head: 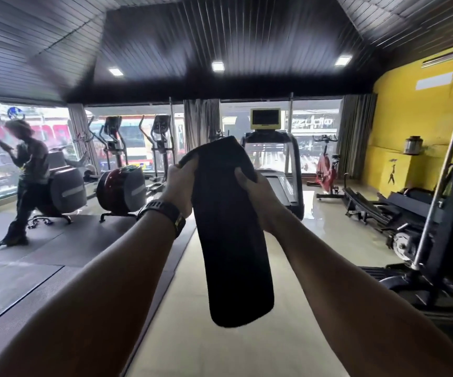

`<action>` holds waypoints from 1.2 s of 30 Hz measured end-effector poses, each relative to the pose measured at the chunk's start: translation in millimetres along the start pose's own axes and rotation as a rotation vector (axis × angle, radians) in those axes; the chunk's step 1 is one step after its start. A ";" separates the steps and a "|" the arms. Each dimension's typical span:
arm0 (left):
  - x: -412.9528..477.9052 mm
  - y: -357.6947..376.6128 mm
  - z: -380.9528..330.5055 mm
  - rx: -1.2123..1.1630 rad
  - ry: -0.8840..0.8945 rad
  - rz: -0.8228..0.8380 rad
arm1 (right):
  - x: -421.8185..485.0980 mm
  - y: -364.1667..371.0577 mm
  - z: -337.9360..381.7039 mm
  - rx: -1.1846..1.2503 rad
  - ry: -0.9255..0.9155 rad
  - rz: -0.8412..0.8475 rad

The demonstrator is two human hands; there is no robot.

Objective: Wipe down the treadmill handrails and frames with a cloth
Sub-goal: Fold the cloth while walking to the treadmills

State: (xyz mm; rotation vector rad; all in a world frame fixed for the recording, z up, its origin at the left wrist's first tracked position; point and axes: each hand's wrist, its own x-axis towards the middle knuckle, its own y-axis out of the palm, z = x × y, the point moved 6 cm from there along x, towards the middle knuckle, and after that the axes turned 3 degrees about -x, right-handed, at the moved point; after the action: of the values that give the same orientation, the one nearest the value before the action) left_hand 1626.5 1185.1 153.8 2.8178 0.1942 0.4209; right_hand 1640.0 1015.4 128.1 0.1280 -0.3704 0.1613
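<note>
A long black cloth (pixel 228 240) hangs straight down in front of me, held up at chest height. My left hand (pixel 179 186) grips its top left corner, a dark watch on that wrist. My right hand (pixel 255 194) grips the top right edge, thumb laid over the fabric. Straight ahead, partly hidden behind the cloth, stands the treadmill (pixel 282 170) with grey curved handrails and a yellow-framed screen on top. It is several steps away from my hands.
Ellipticals (pixel 116 170) line the window at left on dark mats. A person (pixel 28 170) stands far left looking at a phone. A red spin bike (pixel 326 167) and a weight rack (pixel 437 213) stand at right by the yellow wall. A pale tiled aisle runs ahead.
</note>
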 end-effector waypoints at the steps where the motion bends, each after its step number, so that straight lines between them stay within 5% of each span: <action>1: 26.5 8.0 9.9 -0.029 -0.073 0.083 | 30.0 -3.0 -6.3 0.027 -0.012 -0.033; 6: 152.2 25.8 82.6 0.084 -0.294 0.289 | 170.1 -44.4 -51.9 0.064 -0.068 -0.238; 11: 298.1 49.3 145.2 -0.007 -0.233 0.239 | 310.3 -87.5 -126.2 -0.045 -0.029 -0.238; 19: 543.6 101.9 196.0 -0.066 -0.041 0.181 | 522.6 -144.9 -196.6 -0.165 0.040 0.030; 26: 737.0 116.2 275.6 0.117 -0.191 0.395 | 707.5 -201.3 -272.7 -0.153 -0.045 -0.207; 29: 821.1 114.2 311.8 0.076 -0.075 0.276 | 793.2 -215.7 -313.8 -0.157 -0.017 -0.226; 36: 1042.8 119.7 350.0 0.088 0.120 0.031 | 975.5 -229.5 -400.0 -0.043 0.184 0.067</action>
State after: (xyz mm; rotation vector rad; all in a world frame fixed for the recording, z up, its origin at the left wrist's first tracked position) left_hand 2732.7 1161.3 145.7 2.8864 0.1986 0.6033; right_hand 2718.0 982.1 97.2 0.0579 -0.1949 0.2294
